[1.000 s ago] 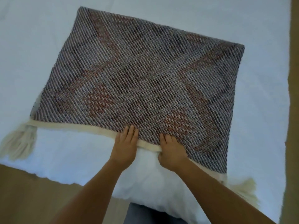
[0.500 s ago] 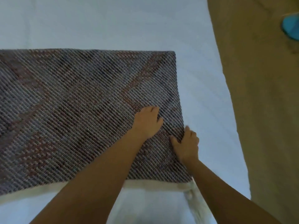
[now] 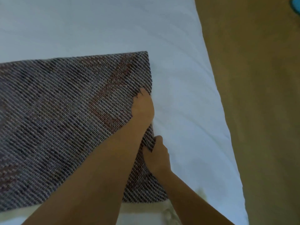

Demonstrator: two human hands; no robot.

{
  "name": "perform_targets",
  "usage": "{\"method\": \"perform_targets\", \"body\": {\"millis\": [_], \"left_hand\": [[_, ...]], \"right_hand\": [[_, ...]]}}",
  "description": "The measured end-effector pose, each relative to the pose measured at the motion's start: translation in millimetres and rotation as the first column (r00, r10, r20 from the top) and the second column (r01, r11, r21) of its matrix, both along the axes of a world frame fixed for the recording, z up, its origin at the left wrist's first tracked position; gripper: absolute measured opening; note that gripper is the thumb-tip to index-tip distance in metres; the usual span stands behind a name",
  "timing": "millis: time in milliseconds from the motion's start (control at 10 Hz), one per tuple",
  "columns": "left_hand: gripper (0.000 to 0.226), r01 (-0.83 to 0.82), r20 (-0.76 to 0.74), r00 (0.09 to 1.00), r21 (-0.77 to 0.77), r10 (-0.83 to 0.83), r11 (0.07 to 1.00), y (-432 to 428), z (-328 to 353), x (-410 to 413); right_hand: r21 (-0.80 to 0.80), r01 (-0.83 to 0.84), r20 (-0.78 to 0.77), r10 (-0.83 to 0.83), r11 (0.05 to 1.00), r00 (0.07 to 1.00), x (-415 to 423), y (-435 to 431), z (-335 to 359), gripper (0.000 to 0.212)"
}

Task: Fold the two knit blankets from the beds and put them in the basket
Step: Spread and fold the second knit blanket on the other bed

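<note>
A grey and rust knit blanket (image 3: 65,127) lies folded flat on the white bed (image 3: 186,111), filling the left half of the view. My left hand (image 3: 143,108) sits at the blanket's right edge about halfway along, its fingers curled into the knit there. Just below it, my right hand (image 3: 156,155) pinches the same right edge, thumb on top, with a small piece of the edge lifted. The blanket's cream fringe (image 3: 168,211) shows at the near right corner. No basket and no second blanket are in view.
The bed's right edge runs diagonally down the right side, with tan floor (image 3: 259,111) beyond it. A small blue object (image 3: 296,4) lies on the floor at the top right corner.
Both hands have moved from the blanket's near edge to its right edge and taken hold of it. The view has swung right, bringing the floor in.
</note>
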State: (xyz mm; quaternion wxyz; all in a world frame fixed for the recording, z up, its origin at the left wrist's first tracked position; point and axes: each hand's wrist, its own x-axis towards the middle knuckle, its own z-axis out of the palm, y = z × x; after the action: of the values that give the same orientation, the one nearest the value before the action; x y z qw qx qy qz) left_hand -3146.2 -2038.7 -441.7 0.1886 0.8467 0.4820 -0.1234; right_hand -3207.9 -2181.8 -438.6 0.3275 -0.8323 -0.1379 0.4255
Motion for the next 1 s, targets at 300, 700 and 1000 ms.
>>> {"method": "perform_targets", "body": {"millis": [300, 700, 1000], "left_hand": [[0.020, -0.331, 0.410, 0.778, -0.376, 0.476, 0.866, 63, 43, -47], [0.019, -0.413, 0.485, 0.661, -0.403, 0.573, 0.817, 210, 83, -231], [0.019, -0.403, 0.520, 0.596, -0.465, 0.612, 0.788, 362, 54, -422]], "right_hand": [[0.117, -0.039, -0.107, 0.052, 0.992, 0.993, -54, 51, 31, 0.043], [0.258, -0.148, -0.132, 0.187, 0.955, 0.974, -230, 186, 70, 0.071], [0.183, -0.217, -0.046, 0.229, 0.959, 0.972, -407, 338, 57, 0.058]]}}
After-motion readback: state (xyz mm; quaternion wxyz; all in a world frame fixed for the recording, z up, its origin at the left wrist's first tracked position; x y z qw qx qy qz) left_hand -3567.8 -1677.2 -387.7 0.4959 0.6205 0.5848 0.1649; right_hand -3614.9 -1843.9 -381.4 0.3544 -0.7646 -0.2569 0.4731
